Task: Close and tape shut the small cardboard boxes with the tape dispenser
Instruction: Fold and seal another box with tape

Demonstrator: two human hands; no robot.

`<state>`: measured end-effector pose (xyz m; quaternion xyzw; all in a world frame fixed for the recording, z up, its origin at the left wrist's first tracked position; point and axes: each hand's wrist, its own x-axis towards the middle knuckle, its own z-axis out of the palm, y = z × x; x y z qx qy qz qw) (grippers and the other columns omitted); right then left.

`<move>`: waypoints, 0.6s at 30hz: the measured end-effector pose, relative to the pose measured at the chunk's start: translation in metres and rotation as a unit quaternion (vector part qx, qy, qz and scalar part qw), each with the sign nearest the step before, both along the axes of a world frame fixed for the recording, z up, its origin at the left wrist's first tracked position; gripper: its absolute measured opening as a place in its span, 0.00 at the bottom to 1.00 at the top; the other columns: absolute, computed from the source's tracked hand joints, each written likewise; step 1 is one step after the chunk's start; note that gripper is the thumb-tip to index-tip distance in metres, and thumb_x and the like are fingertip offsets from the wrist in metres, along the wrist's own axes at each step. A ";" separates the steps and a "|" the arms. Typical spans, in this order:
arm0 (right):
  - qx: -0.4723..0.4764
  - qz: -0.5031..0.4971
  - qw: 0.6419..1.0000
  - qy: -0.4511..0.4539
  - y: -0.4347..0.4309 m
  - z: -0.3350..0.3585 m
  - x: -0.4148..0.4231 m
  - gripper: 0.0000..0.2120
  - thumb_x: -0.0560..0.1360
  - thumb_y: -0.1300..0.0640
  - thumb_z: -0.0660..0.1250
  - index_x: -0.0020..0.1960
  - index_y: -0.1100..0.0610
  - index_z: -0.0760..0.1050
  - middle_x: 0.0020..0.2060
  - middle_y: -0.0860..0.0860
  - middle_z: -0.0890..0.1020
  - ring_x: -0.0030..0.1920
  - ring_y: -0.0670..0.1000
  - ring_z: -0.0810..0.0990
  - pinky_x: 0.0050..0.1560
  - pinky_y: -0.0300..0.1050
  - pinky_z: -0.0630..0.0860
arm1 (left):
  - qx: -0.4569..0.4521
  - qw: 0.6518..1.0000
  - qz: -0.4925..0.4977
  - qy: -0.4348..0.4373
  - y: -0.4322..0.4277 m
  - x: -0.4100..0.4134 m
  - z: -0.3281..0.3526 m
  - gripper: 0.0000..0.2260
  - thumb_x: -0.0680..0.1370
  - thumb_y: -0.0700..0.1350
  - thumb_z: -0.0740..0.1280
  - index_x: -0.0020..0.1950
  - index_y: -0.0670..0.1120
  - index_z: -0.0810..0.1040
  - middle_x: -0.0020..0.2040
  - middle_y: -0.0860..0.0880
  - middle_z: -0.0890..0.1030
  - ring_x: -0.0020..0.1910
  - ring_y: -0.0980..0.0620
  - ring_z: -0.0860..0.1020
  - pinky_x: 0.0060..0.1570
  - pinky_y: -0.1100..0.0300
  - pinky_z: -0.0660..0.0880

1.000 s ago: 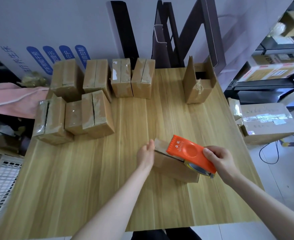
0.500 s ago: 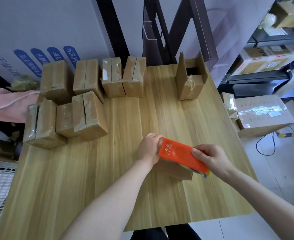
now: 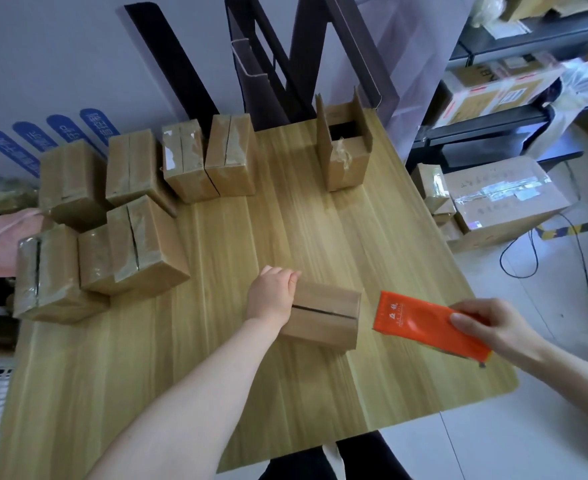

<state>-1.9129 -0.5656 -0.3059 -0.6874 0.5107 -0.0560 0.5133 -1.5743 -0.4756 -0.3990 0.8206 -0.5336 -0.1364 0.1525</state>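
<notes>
Orange tape dispenser [image 3: 420, 323], white illegible characters

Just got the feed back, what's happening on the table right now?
A person is taping boxes at a wooden table. The left hand grips the left end of a small cardboard box whose flaps are closed. The right hand holds the orange tape dispenser just right of it, not touching. Whether tape covers the seam is unclear. At the back left sit closed boxes; one open box stands farther right.
</notes>
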 end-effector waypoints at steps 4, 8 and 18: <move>-0.038 0.026 0.998 0.041 -0.002 0.003 -0.026 0.19 0.71 0.35 0.67 0.41 0.51 0.82 0.27 0.54 0.80 0.23 0.52 0.78 0.24 0.45 0.75 | 0.000 1.000 0.004 -0.005 -0.001 -0.001 -0.001 0.18 0.83 0.50 0.56 0.44 0.43 0.81 0.39 0.48 0.79 0.48 0.46 0.74 0.40 0.55 0.68; -0.183 0.138 0.951 0.210 0.000 -0.010 -0.006 0.08 0.75 0.46 0.65 0.43 0.47 0.81 0.27 0.43 0.80 0.24 0.44 0.76 0.34 0.40 0.74 | 0.006 1.000 0.014 -0.023 0.000 -0.003 -0.001 0.28 0.80 0.56 0.45 0.46 0.44 0.82 0.40 0.49 0.81 0.49 0.46 0.75 0.42 0.55 0.71; -0.230 0.173 0.904 0.317 0.009 -0.001 0.083 0.15 0.75 0.45 0.59 0.41 0.54 0.78 0.33 0.48 0.79 0.38 0.54 0.78 0.32 0.41 0.65 | 0.034 0.979 -0.175 -0.096 0.011 -0.036 0.009 0.30 0.80 0.63 0.43 0.69 0.48 0.72 0.68 0.52 0.75 0.70 0.51 0.69 0.75 0.46 0.50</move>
